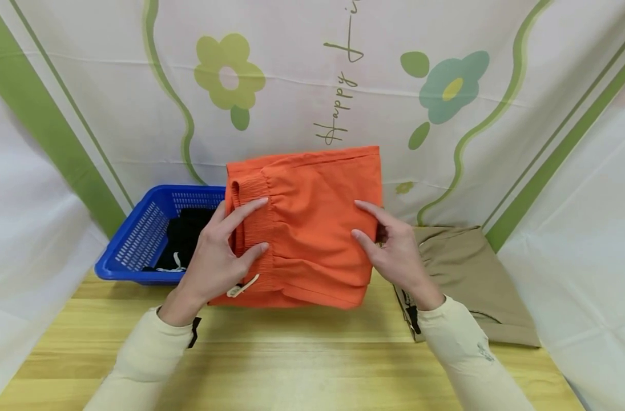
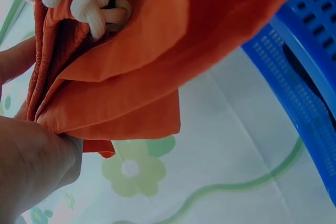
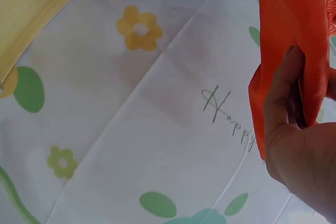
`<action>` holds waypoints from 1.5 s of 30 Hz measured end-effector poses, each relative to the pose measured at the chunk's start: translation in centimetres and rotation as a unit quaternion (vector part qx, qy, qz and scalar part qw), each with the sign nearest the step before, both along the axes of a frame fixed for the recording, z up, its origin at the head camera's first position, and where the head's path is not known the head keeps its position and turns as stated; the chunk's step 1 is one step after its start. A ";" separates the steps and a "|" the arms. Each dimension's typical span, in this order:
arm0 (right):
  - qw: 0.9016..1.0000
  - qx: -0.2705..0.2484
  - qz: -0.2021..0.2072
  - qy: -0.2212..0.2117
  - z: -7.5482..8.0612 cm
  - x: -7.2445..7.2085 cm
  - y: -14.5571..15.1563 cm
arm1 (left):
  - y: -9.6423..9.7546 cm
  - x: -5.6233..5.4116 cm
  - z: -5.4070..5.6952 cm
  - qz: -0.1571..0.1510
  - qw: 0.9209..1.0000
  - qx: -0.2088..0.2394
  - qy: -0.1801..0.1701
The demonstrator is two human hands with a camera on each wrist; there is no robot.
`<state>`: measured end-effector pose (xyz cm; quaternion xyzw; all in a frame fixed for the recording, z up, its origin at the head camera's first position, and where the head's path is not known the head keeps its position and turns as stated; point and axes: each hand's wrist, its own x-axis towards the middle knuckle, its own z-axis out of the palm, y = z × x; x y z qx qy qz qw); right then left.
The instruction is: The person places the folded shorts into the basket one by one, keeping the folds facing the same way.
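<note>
Folded orange shorts (image 1: 317, 222) with a gathered elastic waistband hang above the table between both hands. My left hand (image 1: 217, 254) grips the waistband edge, its thumb and a finger on the front and the rest behind the cloth. The opposite edge is pinched by my right hand (image 1: 396, 245), thumb and finger on the front. In the right wrist view, fingers of the right hand (image 3: 294, 108) lie along the fold of the orange cloth (image 3: 283, 19). A pale drawstring (image 1: 244, 286) dangles at the waistband's lower corner, large in the left wrist view.
A blue plastic basket (image 1: 137, 240) with black clothing (image 1: 186, 234) inside stands at the left on the wooden table (image 1: 291, 365). Folded khaki pants (image 1: 466, 274) lie on the right. Behind rises a white curtain (image 1: 302, 85) printed with flowers.
</note>
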<state>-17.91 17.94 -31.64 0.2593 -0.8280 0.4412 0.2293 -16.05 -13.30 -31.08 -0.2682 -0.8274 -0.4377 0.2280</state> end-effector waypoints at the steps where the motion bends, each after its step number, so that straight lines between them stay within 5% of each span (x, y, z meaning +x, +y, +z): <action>1: 1.000 0.001 0.004 -0.003 0.0 -0.2 -0.3 | -0.3 0.0 0.0 0.002 1.000 0.000 -0.002; 21: 0.995 0.044 0.070 -0.064 1.0 -4.1 -7.0 | -6.0 -0.8 1.6 0.075 0.995 -0.025 -0.055; 30: 0.988 0.036 0.101 -0.115 1.3 -6.2 -10.4 | -9.2 -2.5 2.1 0.089 0.993 -0.042 -0.064; 38: 0.981 0.043 0.102 -0.157 0.7 -7.7 -13.0 | -11.9 -3.8 2.7 0.119 0.984 -0.076 -0.109; 45: 0.977 0.046 0.104 -0.179 -0.5 -8.7 -15.0 | -14.0 -5.0 2.7 0.113 0.978 -0.114 -0.136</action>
